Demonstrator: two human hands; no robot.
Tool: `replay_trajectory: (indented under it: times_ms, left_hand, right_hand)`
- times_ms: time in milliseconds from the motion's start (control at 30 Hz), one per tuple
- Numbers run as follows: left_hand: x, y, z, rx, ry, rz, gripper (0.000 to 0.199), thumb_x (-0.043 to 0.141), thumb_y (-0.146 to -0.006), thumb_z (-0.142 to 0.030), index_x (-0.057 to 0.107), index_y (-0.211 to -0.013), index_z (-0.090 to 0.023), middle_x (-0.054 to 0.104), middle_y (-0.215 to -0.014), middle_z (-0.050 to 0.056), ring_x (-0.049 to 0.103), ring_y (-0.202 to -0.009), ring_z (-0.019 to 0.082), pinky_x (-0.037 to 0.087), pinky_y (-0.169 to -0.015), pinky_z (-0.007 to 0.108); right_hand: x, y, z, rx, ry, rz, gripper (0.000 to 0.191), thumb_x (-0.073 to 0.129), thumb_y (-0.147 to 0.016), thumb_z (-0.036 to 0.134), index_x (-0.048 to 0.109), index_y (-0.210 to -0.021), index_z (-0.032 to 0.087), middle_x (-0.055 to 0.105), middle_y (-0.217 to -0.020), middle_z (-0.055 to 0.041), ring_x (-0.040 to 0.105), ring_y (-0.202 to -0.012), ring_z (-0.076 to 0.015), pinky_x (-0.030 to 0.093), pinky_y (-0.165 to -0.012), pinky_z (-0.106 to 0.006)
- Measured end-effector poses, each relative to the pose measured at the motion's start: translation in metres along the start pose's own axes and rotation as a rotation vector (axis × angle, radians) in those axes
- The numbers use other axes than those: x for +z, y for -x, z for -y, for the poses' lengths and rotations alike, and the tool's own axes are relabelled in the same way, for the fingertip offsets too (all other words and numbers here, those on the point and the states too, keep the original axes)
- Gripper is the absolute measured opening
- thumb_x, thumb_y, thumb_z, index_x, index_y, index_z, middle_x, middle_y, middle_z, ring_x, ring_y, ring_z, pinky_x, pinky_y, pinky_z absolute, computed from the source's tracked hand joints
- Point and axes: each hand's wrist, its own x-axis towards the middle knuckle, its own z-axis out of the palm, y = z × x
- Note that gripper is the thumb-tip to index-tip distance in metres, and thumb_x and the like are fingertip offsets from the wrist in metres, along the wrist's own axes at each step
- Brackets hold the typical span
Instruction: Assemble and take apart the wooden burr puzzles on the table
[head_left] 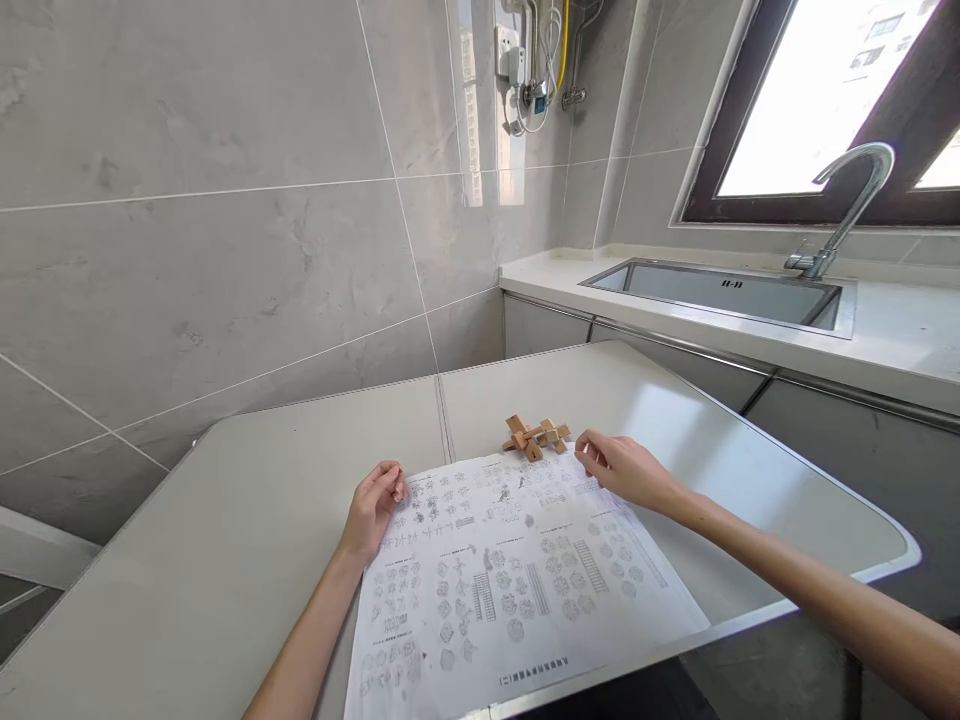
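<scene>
A large printed sheet with many small diagrams lies on the white table, its near edge at the table's front edge. My left hand rests at the sheet's upper left corner, fingers curled in, and what they hold, if anything, is too small to make out. At the upper right corner is my right hand, its thumb and fingers pinched together at the paper's edge. Two wooden interlocking puzzles, one at left and one at right, sit close together at the sheet's far edge, just left of my right hand.
The white table has a seam running away behind the sheet. A grey tiled wall stands along its far left side. At the right are a counter with a steel sink, a curved faucet and a window above. Pipes and cables hang in the corner.
</scene>
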Motion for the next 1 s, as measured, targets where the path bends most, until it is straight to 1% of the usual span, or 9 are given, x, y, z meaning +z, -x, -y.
replay_trajectory:
  times_ms: [100,233,333,467,633,800,900,1000]
  left_hand:
    - [-0.001,0.000,0.001,0.000,-0.027,0.003,0.028,0.079,-0.091,-0.042,0.065,-0.083,-0.019,0.052,-0.072,-0.001,0.046,-0.068,0.014,0.045,-0.069,0.027]
    - [-0.002,0.000,0.004,-0.003,-0.059,0.008,0.029,0.080,-0.091,-0.043,0.064,-0.084,-0.020,0.051,-0.073,-0.001,0.045,-0.070,0.015,0.044,-0.070,0.026]
    - [-0.003,0.000,0.005,-0.008,-0.084,0.014,0.029,0.080,-0.091,-0.043,0.064,-0.083,-0.020,0.050,-0.073,-0.001,0.046,-0.071,0.015,0.044,-0.071,0.026]
    - [-0.003,0.001,0.006,-0.013,-0.129,0.016,0.029,0.081,-0.090,-0.044,0.066,-0.084,-0.021,0.051,-0.074,-0.001,0.046,-0.071,0.015,0.044,-0.070,0.027]
    - [-0.002,0.002,0.007,-0.002,-0.194,0.018,0.030,0.081,-0.089,-0.047,0.067,-0.084,-0.021,0.052,-0.074,0.000,0.048,-0.071,0.016,0.043,-0.069,0.028]
    - [-0.001,0.002,0.008,0.014,-0.249,0.027,0.030,0.079,-0.090,-0.048,0.067,-0.083,-0.021,0.051,-0.074,0.000,0.046,-0.070,0.016,0.041,-0.069,0.028]
    - [-0.001,0.003,0.008,0.028,-0.271,0.034,0.030,0.079,-0.090,-0.048,0.066,-0.082,-0.021,0.051,-0.074,0.000,0.045,-0.071,0.017,0.040,-0.070,0.028]
    - [-0.001,0.003,0.008,0.041,-0.288,0.035,0.030,0.078,-0.090,-0.048,0.066,-0.082,-0.021,0.051,-0.074,0.000,0.046,-0.071,0.017,0.041,-0.070,0.029]
  right_hand:
    - [-0.001,-0.010,-0.004,-0.012,0.159,-0.004,0.020,0.040,-0.108,0.028,0.056,-0.118,0.023,0.078,-0.087,-0.0035,0.071,-0.076,-0.0235,0.041,-0.063,-0.032]
    - [-0.004,-0.023,-0.006,-0.032,0.363,0.019,0.026,0.043,-0.109,0.028,0.052,-0.132,0.020,0.078,-0.086,-0.0064,0.073,-0.073,-0.0263,0.036,-0.063,-0.032]
    - [-0.007,-0.030,-0.004,-0.063,0.487,0.061,0.027,0.048,-0.109,0.029,0.053,-0.133,0.020,0.078,-0.087,-0.0085,0.075,-0.074,-0.0290,0.037,-0.064,-0.032]
    - [-0.011,-0.040,0.003,-0.103,0.609,0.118,0.026,0.055,-0.106,0.025,0.055,-0.131,0.019,0.079,-0.097,-0.0127,0.077,-0.082,-0.0315,0.040,-0.066,-0.033]
    - [-0.014,-0.056,0.012,-0.128,0.706,0.167,0.020,0.059,-0.104,0.019,0.062,-0.123,0.017,0.079,-0.101,-0.0158,0.079,-0.088,-0.0326,0.043,-0.071,-0.033]
    - [-0.011,-0.071,0.021,-0.149,0.751,0.198,0.014,0.063,-0.098,0.012,0.069,-0.111,0.014,0.080,-0.097,-0.0181,0.079,-0.090,-0.0335,0.045,-0.072,-0.034]
    - [-0.007,-0.078,0.026,-0.150,0.758,0.199,0.014,0.064,-0.093,0.004,0.071,-0.098,0.014,0.081,-0.094,-0.0189,0.080,-0.088,-0.0340,0.045,-0.071,-0.034]
    - [-0.008,-0.081,0.028,-0.151,0.748,0.191,0.019,0.068,-0.086,-0.002,0.070,-0.082,0.016,0.080,-0.086,-0.0163,0.080,-0.083,-0.0324,0.045,-0.070,-0.033]
